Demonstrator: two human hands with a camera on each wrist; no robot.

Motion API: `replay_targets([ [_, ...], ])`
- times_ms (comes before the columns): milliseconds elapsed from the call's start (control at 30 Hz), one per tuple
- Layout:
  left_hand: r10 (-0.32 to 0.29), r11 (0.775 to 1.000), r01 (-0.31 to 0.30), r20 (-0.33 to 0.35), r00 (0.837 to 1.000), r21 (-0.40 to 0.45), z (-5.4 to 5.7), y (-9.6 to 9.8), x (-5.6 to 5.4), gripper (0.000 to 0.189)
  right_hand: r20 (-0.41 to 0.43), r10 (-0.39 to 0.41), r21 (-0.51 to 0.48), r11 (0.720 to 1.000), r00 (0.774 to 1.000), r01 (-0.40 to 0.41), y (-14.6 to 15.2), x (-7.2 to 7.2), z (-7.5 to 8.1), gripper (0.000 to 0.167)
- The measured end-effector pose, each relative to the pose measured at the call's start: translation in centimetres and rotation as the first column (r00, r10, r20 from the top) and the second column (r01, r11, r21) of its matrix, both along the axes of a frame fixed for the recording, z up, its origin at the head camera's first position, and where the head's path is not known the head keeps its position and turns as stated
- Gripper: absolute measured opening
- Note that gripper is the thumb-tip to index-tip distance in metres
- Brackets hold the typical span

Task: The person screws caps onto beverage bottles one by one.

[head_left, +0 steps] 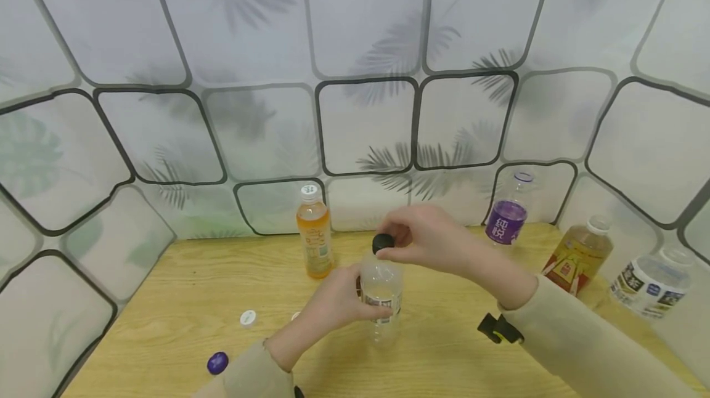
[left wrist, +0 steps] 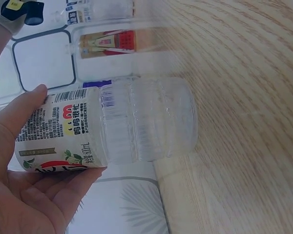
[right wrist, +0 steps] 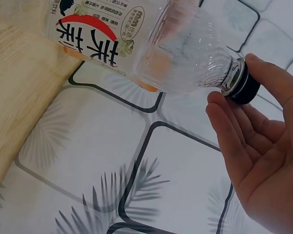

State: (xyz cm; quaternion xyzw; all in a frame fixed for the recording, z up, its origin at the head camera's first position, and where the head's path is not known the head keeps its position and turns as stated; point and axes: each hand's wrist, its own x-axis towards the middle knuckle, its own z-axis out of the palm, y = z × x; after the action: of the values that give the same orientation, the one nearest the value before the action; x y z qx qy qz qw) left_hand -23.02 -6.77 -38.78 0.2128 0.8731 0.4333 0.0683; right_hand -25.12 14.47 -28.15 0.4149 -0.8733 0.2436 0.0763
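Observation:
My left hand (head_left: pixel 337 300) grips a clear plastic bottle (head_left: pixel 383 278) around its labelled middle, thumb on one side and fingers on the other. The bottle stands upright in the head view and looks empty; its pale label (left wrist: pixel 63 129) carries dark print with red and green marks. On its neck sits a black cap (head_left: pixel 383 243), which my right hand (head_left: pixel 431 239) pinches from above. In the right wrist view, the thumb and the fingertips (right wrist: pixel 215 97) lie on opposite sides of the cap (right wrist: pixel 246 88).
Behind stands an orange drink bottle (head_left: pixel 315 238) with a white cap. At right are a purple-labelled bottle (head_left: pixel 506 220) without a cap, an amber drink bottle (head_left: pixel 579 253) and a clear bottle (head_left: pixel 651 284). A white cap (head_left: pixel 248 318) and a purple cap (head_left: pixel 218 363) lie on the wooden table (head_left: pixel 172 299).

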Motion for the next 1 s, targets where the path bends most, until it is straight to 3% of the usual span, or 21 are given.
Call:
replay_targets([
  [167,-0.005,1.0,0.005,-0.007,1.0,0.009,0.0,-0.1,0.1,0.055,-0.074,-0.156,0.036,0.987,0.985,0.159,-0.8,0.9,0.0,0.027],
  [300,-0.009,1.0,0.009,-0.008,1.0,0.017,0.0,-0.2,0.3,0.054,-0.112,-0.173,0.036,0.983,0.979,0.178,-0.9,1.3,-0.3,0.028],
  [400,-0.009,1.0,0.009,-0.015,1.0,0.007,0.0,-0.2,0.4,0.055,-0.144,-0.084,0.017,0.996,0.986,0.087,-0.4,1.1,-0.6,0.025],
  [467,-0.01,1.0,0.01,-0.022,1.0,0.002,0.0,-0.2,0.5,0.056,-0.137,0.017,-0.012,1.0,0.99,-0.018,0.1,0.7,-0.8,0.03],
  [567,-0.012,1.0,0.012,-0.028,1.0,-0.002,0.0,-0.1,0.5,0.056,-0.048,0.18,-0.082,0.98,0.982,-0.184,0.8,-0.1,-1.1,0.038],
  [667,-0.011,1.0,0.011,-0.028,1.0,-0.008,0.1,-0.1,0.5,0.057,0.087,0.291,-0.156,0.949,0.953,-0.275,1.3,-0.8,-1.4,0.037],
  [733,-0.012,1.0,0.012,-0.027,1.0,-0.014,0.1,-0.1,0.5,0.057,0.151,0.318,-0.177,0.94,0.936,-0.291,1.4,-1.1,-1.5,0.036],
  [833,-0.017,1.0,0.016,-0.031,0.999,-0.022,0.1,-0.1,0.5,0.057,0.196,0.316,-0.16,0.944,0.928,-0.288,1.6,-1.1,-1.4,0.036],
  [1000,-0.017,0.999,0.016,-0.037,0.999,-0.03,0.1,-0.2,0.5,0.057,0.126,0.254,-0.061,0.967,0.959,-0.248,1.4,-0.7,-0.7,0.033],
])
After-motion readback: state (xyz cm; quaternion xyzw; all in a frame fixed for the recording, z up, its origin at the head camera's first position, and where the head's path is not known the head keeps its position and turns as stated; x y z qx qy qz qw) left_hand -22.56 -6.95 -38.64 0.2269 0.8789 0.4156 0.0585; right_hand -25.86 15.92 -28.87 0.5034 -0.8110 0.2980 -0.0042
